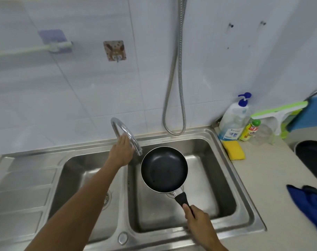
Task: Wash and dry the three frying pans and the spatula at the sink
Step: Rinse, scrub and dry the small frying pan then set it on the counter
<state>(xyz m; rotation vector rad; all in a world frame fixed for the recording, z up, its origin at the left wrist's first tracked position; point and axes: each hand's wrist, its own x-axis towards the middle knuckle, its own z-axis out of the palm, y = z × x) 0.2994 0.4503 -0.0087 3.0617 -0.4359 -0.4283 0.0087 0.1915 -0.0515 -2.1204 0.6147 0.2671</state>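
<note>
A small black frying pan (164, 169) hangs level over the right basin of the steel double sink (224, 178), just under the tap's outlet. My right hand (199, 221) grips its black handle. My left hand (122, 151) reaches behind the curved chrome tap (126, 133), palm against the spout; what its fingers touch is hidden. A second black pan (311, 158) lies on the counter at the far right, cut off by the frame edge. No water is seen running. The spatula is not in view.
A yellow sponge (233, 150) lies on the counter by the sink's right rim. Behind it stand a pump soap bottle (233, 118), a small yellow bottle (249, 131) and a green squeegee (279, 113). A blue cloth (309, 203) lies at the right. A metal hose (174, 78) hangs down the tiled wall.
</note>
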